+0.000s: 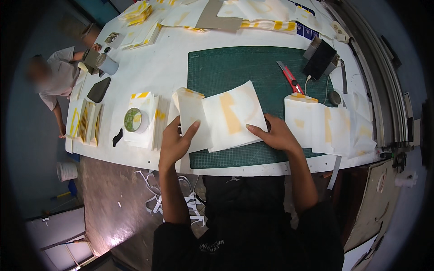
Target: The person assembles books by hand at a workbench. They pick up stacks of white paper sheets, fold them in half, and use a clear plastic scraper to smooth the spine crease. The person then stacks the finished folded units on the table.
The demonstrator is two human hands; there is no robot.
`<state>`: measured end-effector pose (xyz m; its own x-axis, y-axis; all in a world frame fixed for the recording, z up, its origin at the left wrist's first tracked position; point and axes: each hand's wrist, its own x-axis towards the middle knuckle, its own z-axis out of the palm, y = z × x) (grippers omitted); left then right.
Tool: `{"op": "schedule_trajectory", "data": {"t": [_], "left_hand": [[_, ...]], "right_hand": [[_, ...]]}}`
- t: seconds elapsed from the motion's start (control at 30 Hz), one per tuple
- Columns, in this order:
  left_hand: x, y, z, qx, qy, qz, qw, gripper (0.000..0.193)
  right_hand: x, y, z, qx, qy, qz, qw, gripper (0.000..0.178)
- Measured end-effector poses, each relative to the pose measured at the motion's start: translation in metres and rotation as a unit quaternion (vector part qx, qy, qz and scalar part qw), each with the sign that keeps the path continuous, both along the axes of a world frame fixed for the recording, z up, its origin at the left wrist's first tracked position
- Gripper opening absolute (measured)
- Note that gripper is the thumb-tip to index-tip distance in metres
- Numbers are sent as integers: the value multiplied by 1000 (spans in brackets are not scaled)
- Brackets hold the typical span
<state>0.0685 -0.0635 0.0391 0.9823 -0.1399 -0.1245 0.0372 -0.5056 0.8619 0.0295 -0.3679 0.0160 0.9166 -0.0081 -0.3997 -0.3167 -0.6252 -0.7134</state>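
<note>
Over a green cutting mat (235, 65), a stack of folded white paper sheets (212, 117) with yellow print is spread between my two hands. My left hand (174, 142) grips its left edge, thumb on top. On the other side my right hand (281, 134) pinches the right edge, thumb over the face and fingers behind. The far left part of the paper stands up in a fold. To the left lies another paper stack (156, 133) with a green-centred tape roll (133, 120) on it. A red utility knife (290, 77) rests on the mat, beyond more folded paper (300, 119).
A black box-shaped device (319, 58) with a cable stands at the mat's right. Paper piles (269, 26) line the table's far edge. At the far left a person (61, 74) is beside a jar (107, 64). White strips (156, 203) lie on the floor.
</note>
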Motion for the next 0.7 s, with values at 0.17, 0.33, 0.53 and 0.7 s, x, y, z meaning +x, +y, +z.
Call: {"op": "schedule_trajectory", "data": {"t": [0.17, 0.33, 0.53, 0.7], "left_hand": [[5, -10, -12, -57, -35, -37, 997, 49], [17, -43, -44, 21, -153, -47, 987, 55], [21, -63, -69, 10, -133, -90, 987, 85], [24, -73, -77, 37, -137, -83, 986, 96]], "right_hand": [[-4, -3, -4, 21, 0, -18, 1000, 85], [-3, -2, -1, 38, 2, -17, 999, 81], [-6, -1, -7, 43, -19, -34, 998, 79], [-5, -3, -10, 46, -30, -20, 998, 79]]}}
